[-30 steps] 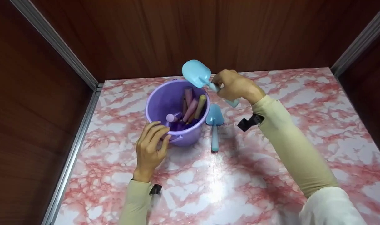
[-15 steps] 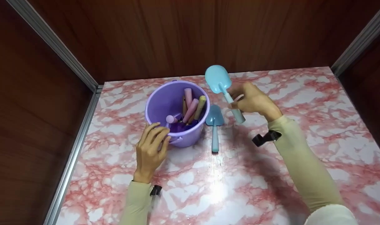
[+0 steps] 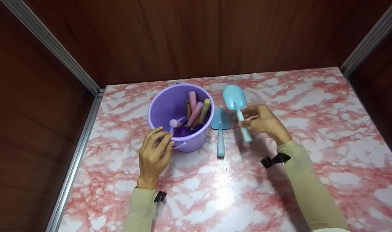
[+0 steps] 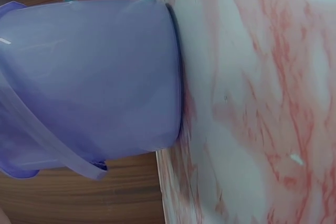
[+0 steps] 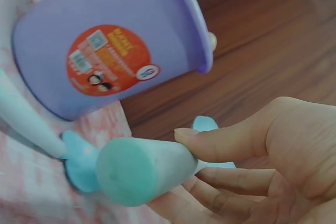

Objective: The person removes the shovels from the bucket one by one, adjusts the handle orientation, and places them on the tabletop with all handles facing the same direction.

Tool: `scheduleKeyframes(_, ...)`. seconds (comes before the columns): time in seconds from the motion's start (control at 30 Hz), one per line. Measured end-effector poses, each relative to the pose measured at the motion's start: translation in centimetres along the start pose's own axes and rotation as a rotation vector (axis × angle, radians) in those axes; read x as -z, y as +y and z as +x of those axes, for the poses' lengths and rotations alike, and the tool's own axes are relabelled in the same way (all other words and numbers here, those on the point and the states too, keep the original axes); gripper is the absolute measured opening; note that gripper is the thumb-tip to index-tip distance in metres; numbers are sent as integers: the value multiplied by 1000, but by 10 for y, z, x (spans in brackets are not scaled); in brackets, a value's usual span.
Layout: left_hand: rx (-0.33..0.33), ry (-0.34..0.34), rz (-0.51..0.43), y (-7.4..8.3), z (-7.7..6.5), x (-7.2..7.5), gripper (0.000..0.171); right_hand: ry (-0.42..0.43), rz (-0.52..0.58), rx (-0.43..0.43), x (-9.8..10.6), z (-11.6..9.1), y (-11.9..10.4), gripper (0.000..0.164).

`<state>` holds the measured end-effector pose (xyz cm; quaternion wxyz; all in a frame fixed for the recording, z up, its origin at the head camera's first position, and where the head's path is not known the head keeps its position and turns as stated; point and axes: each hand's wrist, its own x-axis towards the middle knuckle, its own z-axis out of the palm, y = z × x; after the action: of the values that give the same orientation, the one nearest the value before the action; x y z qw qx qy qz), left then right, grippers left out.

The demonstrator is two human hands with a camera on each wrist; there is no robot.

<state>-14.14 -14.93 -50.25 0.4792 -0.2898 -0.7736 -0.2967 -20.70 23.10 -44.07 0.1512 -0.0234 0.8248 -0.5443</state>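
Observation:
A purple bucket (image 3: 191, 141) stands on the marbled table. Inside it are pink handles (image 3: 195, 114) and a yellow handle (image 3: 205, 111). My left hand (image 3: 153, 158) holds the bucket's near left rim, fingers bent over the edge. To the right, my right hand (image 3: 263, 121) pinches the pale handle of a light-blue toy shovel (image 3: 235, 96) between thumb and fingers, scoop pointing away. In the right wrist view the shovel's handle end (image 5: 128, 171) faces the camera. A second blue shovel (image 3: 220, 129) lies between the bucket and my right hand.
The table (image 3: 328, 135) has a red and white marbled top. Dark wood panels (image 3: 196, 38) rise behind it and at both sides, with metal edging (image 3: 73, 154) on the left. A round orange label (image 5: 107, 59) marks the bucket's side in the right wrist view.
My right hand has carried the shovel from above the bucket's right rim to the right and down toward the table. My left hand has stayed at the bucket's rim.

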Motion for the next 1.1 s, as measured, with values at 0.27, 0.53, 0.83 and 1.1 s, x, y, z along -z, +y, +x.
scheduleKeyframes(0.27,14,8,-9,0,-2,0,21,21,64,-64,-11,-3,28,60)
scheduleKeyframes(0.53,12,24,-35,-1,-2,-2,20,4,162,-118,-21,-7,52,65)
scheduleKeyframes(0.83,7,55,-63,-1,-4,-7,20,22,163,-120,-22,-10,81,64)
scheduleKeyframes(1.1,-35,163,-8,-6,-6,-15,21,43,194,-187,-20,-5,91,62)
